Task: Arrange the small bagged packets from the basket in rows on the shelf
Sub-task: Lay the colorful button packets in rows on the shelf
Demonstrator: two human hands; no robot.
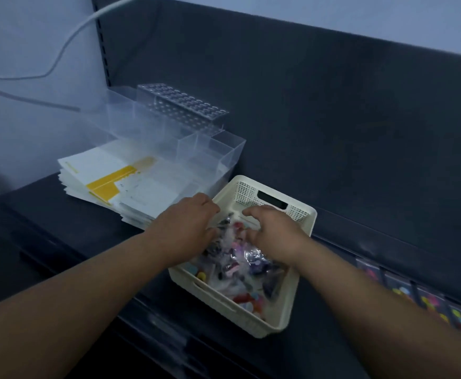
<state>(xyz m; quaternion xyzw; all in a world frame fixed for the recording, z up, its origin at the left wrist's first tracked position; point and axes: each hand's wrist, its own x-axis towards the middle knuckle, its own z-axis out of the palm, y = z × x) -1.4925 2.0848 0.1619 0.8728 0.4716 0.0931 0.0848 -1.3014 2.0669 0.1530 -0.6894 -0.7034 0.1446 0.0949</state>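
Observation:
A cream plastic basket (292, 305) stands on the dark shelf (68, 228), filled with several small clear packets (240, 272) holding colourful bits. Both hands reach into the basket's far half. My left hand (189, 222) curls its fingers down into the packets at the left side. Over the pile on the right, my right hand (271, 231) is bent like a claw. The fingertips of both are buried among the packets, so I cannot tell whether either grips one.
A stack of white and yellow cards (109, 176) lies left of the basket under clear acrylic organisers (185, 140). Packets (426, 299) sit in a row at the shelf's right. The dark back panel (333, 119) rises behind. White cables (68, 45) hang at upper left.

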